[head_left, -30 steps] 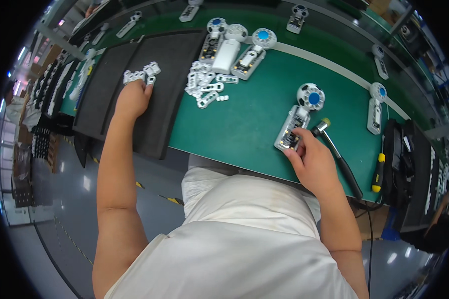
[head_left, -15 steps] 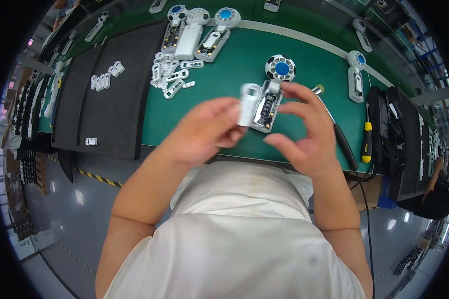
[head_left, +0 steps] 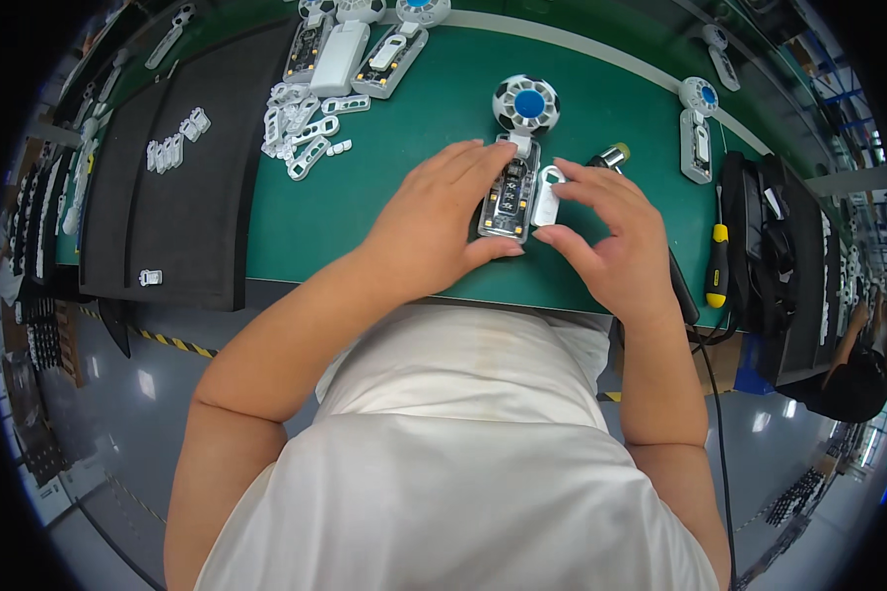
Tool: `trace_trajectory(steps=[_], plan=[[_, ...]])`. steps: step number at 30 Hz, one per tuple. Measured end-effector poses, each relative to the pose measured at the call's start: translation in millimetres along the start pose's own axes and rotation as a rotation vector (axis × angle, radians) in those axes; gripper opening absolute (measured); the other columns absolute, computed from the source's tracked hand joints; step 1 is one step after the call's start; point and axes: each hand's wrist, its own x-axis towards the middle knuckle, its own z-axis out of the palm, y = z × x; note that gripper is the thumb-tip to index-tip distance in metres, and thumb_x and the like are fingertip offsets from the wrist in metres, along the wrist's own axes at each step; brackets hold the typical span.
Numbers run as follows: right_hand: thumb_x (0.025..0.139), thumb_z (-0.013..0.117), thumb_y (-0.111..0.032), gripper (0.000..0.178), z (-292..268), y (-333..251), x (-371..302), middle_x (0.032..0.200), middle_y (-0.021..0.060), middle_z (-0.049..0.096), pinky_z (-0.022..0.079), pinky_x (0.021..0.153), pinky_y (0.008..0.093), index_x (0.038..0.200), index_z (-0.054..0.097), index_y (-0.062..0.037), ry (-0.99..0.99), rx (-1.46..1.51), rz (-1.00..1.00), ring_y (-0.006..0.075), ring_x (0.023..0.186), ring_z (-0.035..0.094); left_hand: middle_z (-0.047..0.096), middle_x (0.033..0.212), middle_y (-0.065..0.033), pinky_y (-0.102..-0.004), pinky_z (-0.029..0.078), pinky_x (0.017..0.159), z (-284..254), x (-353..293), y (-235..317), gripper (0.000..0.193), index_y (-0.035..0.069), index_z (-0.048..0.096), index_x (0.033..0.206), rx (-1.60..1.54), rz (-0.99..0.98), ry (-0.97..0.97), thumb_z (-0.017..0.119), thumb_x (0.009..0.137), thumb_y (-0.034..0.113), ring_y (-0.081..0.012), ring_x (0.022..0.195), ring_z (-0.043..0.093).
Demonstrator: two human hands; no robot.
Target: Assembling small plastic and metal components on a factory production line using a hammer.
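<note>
A handheld device [head_left: 504, 227] lies on the green bench mat in front of me, its see-through handle showing a dark circuit board. Its round head [head_left: 527, 104] has a black-and-white football pattern and a blue disc. My left hand [head_left: 432, 222] is curved along the handle's left side, fingertips at the neck and thumb at the lower end. Just right of the handle, a white oblong cover piece [head_left: 545, 209] with an opening near its top is between the fingers and thumb of my right hand [head_left: 616, 231]. The cover's underside is hidden.
Loose white frames [head_left: 310, 156] are heaped at the left, below several similar devices [head_left: 340, 57]. A black foam board [head_left: 182, 212] carries small white parts. On the right are a power screwdriver [head_left: 613, 156], another device [head_left: 697, 143], a yellow-black screwdriver [head_left: 719, 266] and a black bag [head_left: 756, 236].
The white cover piece has passed from my left hand to my right and from the handle's left to its right. My left hand has come against the handle. The whole view has shifted slightly.
</note>
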Motion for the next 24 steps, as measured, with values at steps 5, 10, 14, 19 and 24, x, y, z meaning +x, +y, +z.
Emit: trace_trajectory(steps=[5, 10, 14, 19, 24], plan=[[0.078, 0.093, -0.017, 0.039, 15.2, 5.6, 15.5, 0.133, 0.0110, 0.077, 0.055, 0.103, 0.0443, 0.112, 0.078, -0.0032, -0.052, 0.000, -0.052, 0.0350, 0.118, 0.070, 0.060, 0.153, -0.0172, -0.0514, 0.045, 0.117, 4.2, 1.0, 8.2, 0.103, 0.004, 0.040, 0.165, 0.021, -0.077, 0.017, 0.094, 0.079, 0.024, -0.0417, 0.142, 0.054], [0.080, 0.091, -0.019, 0.038, 20.5, 5.5, 21.4, 0.132, 0.0086, 0.077, 0.055, 0.101, 0.0444, 0.113, 0.079, -0.0035, -0.103, -0.067, -0.080, 0.0343, 0.117, 0.069, 0.059, 0.155, -0.0162, -0.0510, 0.044, 0.118, 6.6, -0.8, 3.2, 0.104, 0.004, 0.039, 0.165, -0.037, -0.085, 0.047, 0.094, 0.079, 0.023, -0.0399, 0.144, 0.053], [0.081, 0.090, -0.019, 0.039, 21.3, 3.7, 23.2, 0.133, 0.0081, 0.077, 0.055, 0.102, 0.0453, 0.115, 0.079, -0.0044, -0.131, -0.114, -0.089, 0.0346, 0.118, 0.068, 0.059, 0.155, -0.0161, -0.0505, 0.044, 0.119, 7.6, -2.8, 2.1, 0.106, 0.004, 0.037, 0.166, -0.044, -0.092, 0.044, 0.094, 0.079, 0.022, -0.0387, 0.144, 0.053], [0.083, 0.088, -0.016, 0.036, 16.4, 1.5, 24.3, 0.139, 0.0080, 0.073, 0.054, 0.106, 0.0468, 0.117, 0.080, -0.0052, -0.150, -0.197, -0.163, 0.0358, 0.123, 0.065, 0.061, 0.148, -0.0176, -0.0526, 0.044, 0.118, 8.2, -5.1, 2.6, 0.093, 0.007, 0.044, 0.161, 0.004, -0.025, 0.073, 0.091, 0.083, 0.027, -0.0403, 0.145, 0.051], [0.087, 0.085, -0.014, 0.034, 13.4, 5.1, 18.7, 0.146, 0.0101, 0.068, 0.053, 0.107, 0.0481, 0.118, 0.079, -0.0044, -0.130, -0.239, -0.174, 0.0371, 0.127, 0.063, 0.061, 0.148, -0.0140, -0.0490, 0.050, 0.111, 8.3, -16.3, 11.1, 0.070, 0.005, 0.059, 0.147, 0.072, 0.084, 0.047, 0.087, 0.085, 0.022, -0.0374, 0.141, 0.054]])
